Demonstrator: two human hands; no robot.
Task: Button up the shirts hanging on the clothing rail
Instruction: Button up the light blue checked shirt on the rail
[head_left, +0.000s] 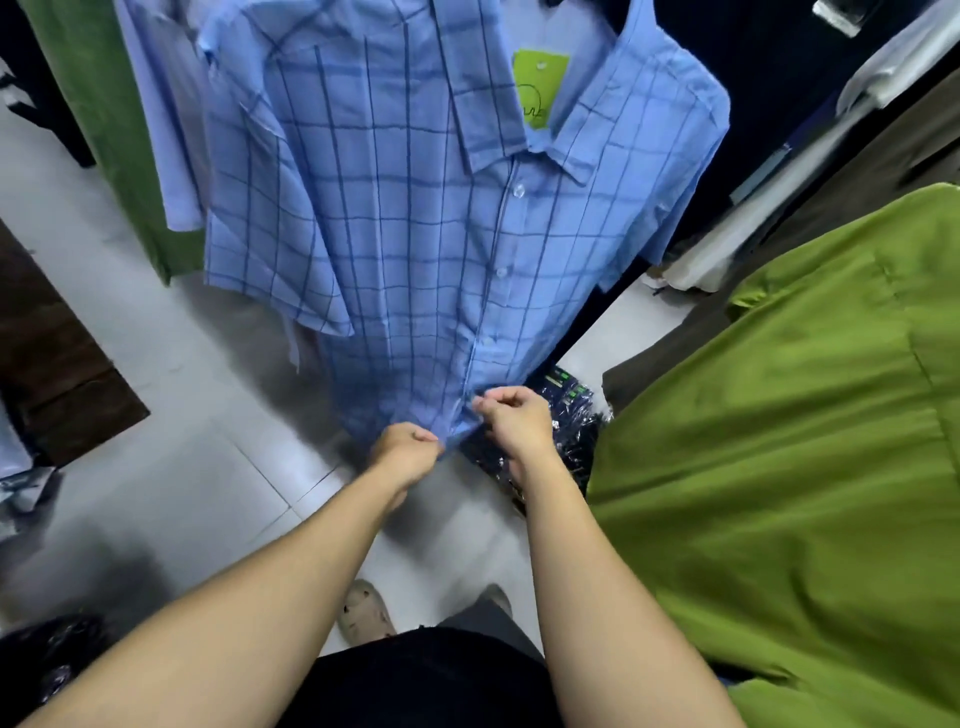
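Left hand (408, 451) and right hand (511, 418) both pinch the thin blue checked shirt (395, 234) at its hem, 6 o'clock; round clear buttons (518, 190) run above.

It looked like a clothes shop: a checked shirt (405, 234) with a green tag (537, 88) hung among others, plastic-wrapped stock (569, 415) below.

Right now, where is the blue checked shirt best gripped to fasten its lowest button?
At the foot of the front placket, one edge per hand, coming from below and in front. The blue checked shirt hangs loose there with upper buttons closed; left hand and right hand pinch those edges.
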